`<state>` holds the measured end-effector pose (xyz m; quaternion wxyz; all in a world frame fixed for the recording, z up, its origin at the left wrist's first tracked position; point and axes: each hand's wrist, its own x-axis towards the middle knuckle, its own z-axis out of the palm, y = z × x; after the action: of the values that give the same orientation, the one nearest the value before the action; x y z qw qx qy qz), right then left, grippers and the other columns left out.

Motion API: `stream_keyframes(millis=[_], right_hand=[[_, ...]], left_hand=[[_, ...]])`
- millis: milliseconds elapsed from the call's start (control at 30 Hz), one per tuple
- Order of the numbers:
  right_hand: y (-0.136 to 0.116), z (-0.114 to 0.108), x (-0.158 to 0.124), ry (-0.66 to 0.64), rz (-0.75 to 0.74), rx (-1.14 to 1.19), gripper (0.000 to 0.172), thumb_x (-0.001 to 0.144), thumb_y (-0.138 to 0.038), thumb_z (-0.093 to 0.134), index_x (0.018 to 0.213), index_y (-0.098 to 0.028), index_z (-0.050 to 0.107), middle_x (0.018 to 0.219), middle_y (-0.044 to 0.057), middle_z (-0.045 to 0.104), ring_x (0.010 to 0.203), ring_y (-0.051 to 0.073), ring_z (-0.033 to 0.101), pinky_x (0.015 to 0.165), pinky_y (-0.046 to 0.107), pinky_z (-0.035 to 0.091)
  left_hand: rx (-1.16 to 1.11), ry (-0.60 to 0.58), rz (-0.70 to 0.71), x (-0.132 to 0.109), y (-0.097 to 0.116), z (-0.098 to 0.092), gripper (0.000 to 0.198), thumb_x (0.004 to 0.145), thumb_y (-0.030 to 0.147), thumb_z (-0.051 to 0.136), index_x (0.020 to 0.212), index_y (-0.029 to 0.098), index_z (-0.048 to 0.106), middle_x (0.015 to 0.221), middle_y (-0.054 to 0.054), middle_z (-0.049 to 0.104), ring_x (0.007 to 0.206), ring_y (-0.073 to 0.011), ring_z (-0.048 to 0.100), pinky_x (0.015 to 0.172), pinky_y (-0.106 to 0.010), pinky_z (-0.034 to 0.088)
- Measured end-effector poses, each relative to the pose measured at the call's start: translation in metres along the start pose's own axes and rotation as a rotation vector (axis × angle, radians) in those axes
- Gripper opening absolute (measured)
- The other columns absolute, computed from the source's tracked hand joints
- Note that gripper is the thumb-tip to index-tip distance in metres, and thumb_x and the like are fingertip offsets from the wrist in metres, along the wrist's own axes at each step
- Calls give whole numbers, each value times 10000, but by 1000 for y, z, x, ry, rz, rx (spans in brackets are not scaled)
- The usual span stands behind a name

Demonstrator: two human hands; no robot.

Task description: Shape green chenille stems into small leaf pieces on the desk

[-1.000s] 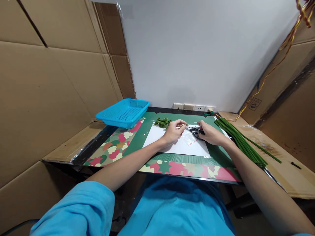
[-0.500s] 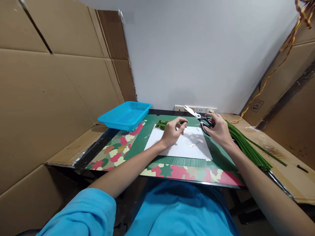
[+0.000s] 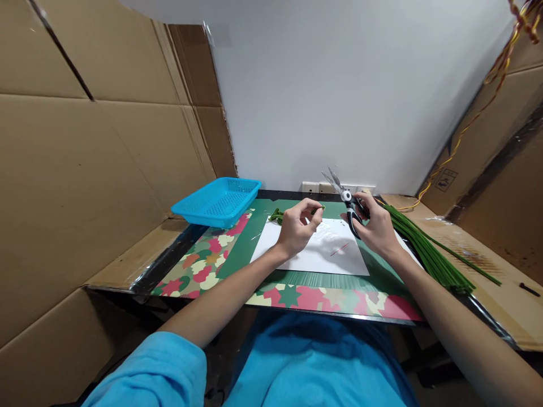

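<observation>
Between the thumb and fingers of my left hand [image 3: 298,226] is a short, curled green pipe cleaner [image 3: 323,207], mostly hidden by the fingers. This hand hovers over a white sheet of paper [image 3: 305,263]. My right hand [image 3: 375,223] has its fingers in the black and white handles of a pair of scissors [image 3: 347,196]. The scissor blades point up and away, with a gap between them, apart from the green piece. Several bent green pieces [image 3: 276,215] lie behind my left hand at the paper's far left corner.
A blue plastic basket [image 3: 220,200] stands at the back left of the green patterned mat [image 3: 237,260]. To the right of my right hand lies a bundle of long green pipe cleaners [image 3: 428,251]. Cardboard walls [image 3: 106,169] flank the table, and yellow-red twisted wires [image 3: 462,133] hang at right.
The scissors have turned more upright, and their blades have spread apart. My left hand stays in nearly the same place with the green piece.
</observation>
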<state>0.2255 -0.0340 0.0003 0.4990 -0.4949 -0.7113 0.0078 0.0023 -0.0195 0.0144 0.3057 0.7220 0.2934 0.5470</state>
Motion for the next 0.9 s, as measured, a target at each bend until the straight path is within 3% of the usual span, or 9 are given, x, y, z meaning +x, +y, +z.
stream_keyframes(millis=[167, 300, 433, 500, 633, 700, 900], right_hand=[[-11, -8, 4, 63, -70, 30, 408, 882, -399, 717, 1222, -217, 585, 786, -16, 517, 699, 181, 514, 695, 297, 442], [-33, -26, 2, 161, -87, 74, 438, 854, -465, 782, 1180, -214, 629, 770, -18, 542, 672, 167, 501, 669, 300, 447], [-64, -41, -31, 193, -149, 57, 331, 875, -364, 800, 1154, -224, 691, 778, -13, 598, 635, 141, 512, 627, 276, 463], [-76, -43, -55, 196, -165, 30, 304, 901, -270, 773, 1197, -237, 713, 791, -5, 624, 623, 133, 520, 599, 262, 463], [-90, -38, -100, 231, -125, 100, 455, 892, -141, 765, 1325, -269, 707, 858, 19, 666, 666, 140, 587, 609, 254, 495], [-93, -34, -115, 254, -115, 94, 536, 862, -97, 775, 1359, -287, 705, 870, 24, 677, 679, 150, 614, 623, 262, 511], [-98, -32, -132, 280, -113, 72, 681, 847, 18, 632, 1433, -328, 670, 854, 25, 646, 664, 155, 614, 590, 259, 495]], left_hand=[[-161, 29, -43, 4, 4, 3, 251, 931, 419, 676, 876, 182, 613, 720, 21, 598, 533, -84, 575, 488, -215, 468], [-274, 38, -96, 3, 26, 5, 285, 908, 442, 700, 885, 181, 586, 738, 25, 569, 535, -102, 631, 388, -194, 393], [-382, 45, -136, -18, 63, 10, 333, 929, 475, 688, 873, 176, 552, 861, -18, 642, 600, -131, 705, 412, -192, 467], [-402, 57, -133, -35, 81, 13, 307, 951, 451, 677, 876, 183, 548, 812, -17, 672, 592, -153, 719, 435, -215, 514], [-388, 159, -154, -67, 105, 20, 242, 954, 388, 701, 869, 207, 565, 723, 14, 670, 623, -181, 750, 464, -221, 538], [-395, 210, -168, -77, 113, 23, 228, 949, 369, 710, 847, 213, 578, 775, 8, 692, 640, -186, 760, 467, -230, 553], [-409, 296, -174, -88, 122, 25, 201, 926, 363, 733, 841, 216, 626, 993, -48, 778, 641, -168, 736, 449, -238, 556]])
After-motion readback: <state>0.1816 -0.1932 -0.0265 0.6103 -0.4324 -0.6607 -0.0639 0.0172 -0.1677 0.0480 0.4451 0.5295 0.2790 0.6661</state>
